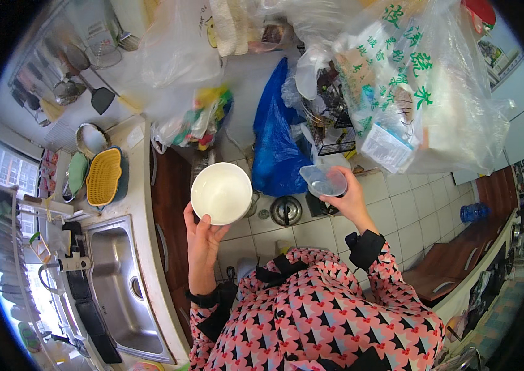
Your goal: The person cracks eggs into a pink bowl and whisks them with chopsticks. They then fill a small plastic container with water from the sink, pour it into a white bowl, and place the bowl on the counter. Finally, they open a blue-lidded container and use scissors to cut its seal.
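A white round bowl (221, 194) is gripped at its lower rim by my left hand (205, 232), thumb over the edge and fingers beneath. Its inside faces up towards me and looks bare. In my right hand (348, 197) is a small clear plastic cup (325, 181) with a pointed lip, pinched between thumb and fingers at its right side. Both hands are raised in front of my body, apart from each other. Between and beyond them hangs a blue plastic bag (277, 153). Below that, a metal pot lid (286, 211) appears near the tiled floor.
On the left are a steel sink (118, 278), a yellow plastic basket (104, 176) on the counter, and hanging utensils such as a black spatula (102, 98). A large clear bag (457, 130) with green print hangs at the upper right, beside a black wire rack (337, 141).
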{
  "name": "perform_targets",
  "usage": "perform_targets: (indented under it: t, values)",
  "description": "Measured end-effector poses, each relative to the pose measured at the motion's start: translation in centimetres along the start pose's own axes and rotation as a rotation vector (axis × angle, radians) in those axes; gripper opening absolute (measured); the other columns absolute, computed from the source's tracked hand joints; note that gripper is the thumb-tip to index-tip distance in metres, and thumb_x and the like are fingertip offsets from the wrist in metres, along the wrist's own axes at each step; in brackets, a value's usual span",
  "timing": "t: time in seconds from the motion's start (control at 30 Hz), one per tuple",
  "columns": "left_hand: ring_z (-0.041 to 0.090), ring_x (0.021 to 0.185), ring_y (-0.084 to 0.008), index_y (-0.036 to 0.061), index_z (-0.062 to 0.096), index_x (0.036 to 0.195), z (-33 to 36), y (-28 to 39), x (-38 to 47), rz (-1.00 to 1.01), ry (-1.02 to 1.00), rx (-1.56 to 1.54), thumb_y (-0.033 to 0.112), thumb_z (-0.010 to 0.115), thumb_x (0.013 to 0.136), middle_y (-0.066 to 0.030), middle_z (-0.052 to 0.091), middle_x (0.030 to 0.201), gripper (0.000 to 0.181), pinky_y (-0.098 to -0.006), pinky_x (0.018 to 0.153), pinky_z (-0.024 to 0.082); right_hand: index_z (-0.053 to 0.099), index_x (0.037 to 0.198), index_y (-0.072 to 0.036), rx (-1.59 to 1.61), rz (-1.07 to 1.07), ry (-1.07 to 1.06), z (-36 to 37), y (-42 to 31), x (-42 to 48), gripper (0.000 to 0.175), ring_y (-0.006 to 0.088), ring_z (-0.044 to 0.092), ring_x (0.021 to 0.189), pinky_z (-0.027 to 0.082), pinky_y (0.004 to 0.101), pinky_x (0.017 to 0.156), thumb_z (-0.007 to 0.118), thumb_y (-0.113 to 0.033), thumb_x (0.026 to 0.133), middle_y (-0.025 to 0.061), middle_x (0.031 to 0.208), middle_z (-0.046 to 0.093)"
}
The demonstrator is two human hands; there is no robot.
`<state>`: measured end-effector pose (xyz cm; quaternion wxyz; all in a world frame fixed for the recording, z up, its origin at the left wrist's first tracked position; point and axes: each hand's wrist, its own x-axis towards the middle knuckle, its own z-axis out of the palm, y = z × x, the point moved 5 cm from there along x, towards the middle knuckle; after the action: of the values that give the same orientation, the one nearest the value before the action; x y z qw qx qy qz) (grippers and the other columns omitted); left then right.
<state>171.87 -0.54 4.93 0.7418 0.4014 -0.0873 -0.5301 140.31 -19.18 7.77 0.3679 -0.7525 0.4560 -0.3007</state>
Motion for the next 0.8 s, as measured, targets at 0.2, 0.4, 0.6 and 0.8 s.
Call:
perform_targets:
  t: [0.2, 0.4, 0.6, 0.8]
  values:
    - [0.060, 0.116, -0.0312, 0.0163, 0.028, 0.142, 1.6, 0.2, 2.1, -0.070, -0.041, 0.050, 0.012, 0.059, 0.093, -0.0175, 0.051, 0.134, 0.058, -0.0456, 0.088, 0.057, 0.050, 0.126, -0.005, -0.156, -0.018, 0.249, -1.2, 2.4, 2.1, 0.074, 0.0215, 0.058, 0.115, 0.046, 0.0340, 0.098, 0.086, -0.001, 0.062, 0.0089, 0.121, 0.060]
    - [0.059, 0.116, -0.0297, 0.0196, 0.029, 0.142, 3.3, -1.5, 4.1, -0.222, -0.079, 0.166, 0.007, 0.058, 0.092, -0.0165, 0.051, 0.134, 0.058, -0.0454, 0.088, 0.057, 0.051, 0.127, -0.007, -0.128, 0.082, 0.307, -1.6, 2.1, 0.5, 0.074, 0.0216, 0.059, 0.115, 0.046, 0.0345, 0.098, 0.086, -0.001, 0.062, 0.0092, 0.121, 0.063]
    - [0.058, 0.115, -0.0292, 0.0204, 0.027, 0.142, 9.1, -4.8, 6.6, -0.369, -0.319, 0.256, 0.008, 0.059, 0.093, -0.0152, 0.053, 0.132, 0.060, -0.0458, 0.084, 0.057, 0.049, 0.128, -0.008, -0.147, 0.164, 0.526, -4.8, 1.8, -4.1, 0.075, 0.0229, 0.060, 0.114, 0.049, 0.0382, 0.097, 0.088, -0.008, 0.064, 0.0090, 0.122, 0.061]
    - [0.057, 0.115, -0.0360, 0.0131, 0.026, 0.143, 11.8, -6.4, 2.9, -0.381, -0.342, 0.219, 0.016, 0.065, 0.089, -0.0226, 0.045, 0.135, 0.067, -0.0441, 0.085, 0.059, 0.050, 0.124, -0.006, -0.123, 0.310, 0.757, -7.5, 0.9, -8.7, 0.072, 0.0278, 0.062, 0.109, 0.049, 0.0382, 0.092, 0.087, -0.015, 0.063, 0.0132, 0.112, 0.064]
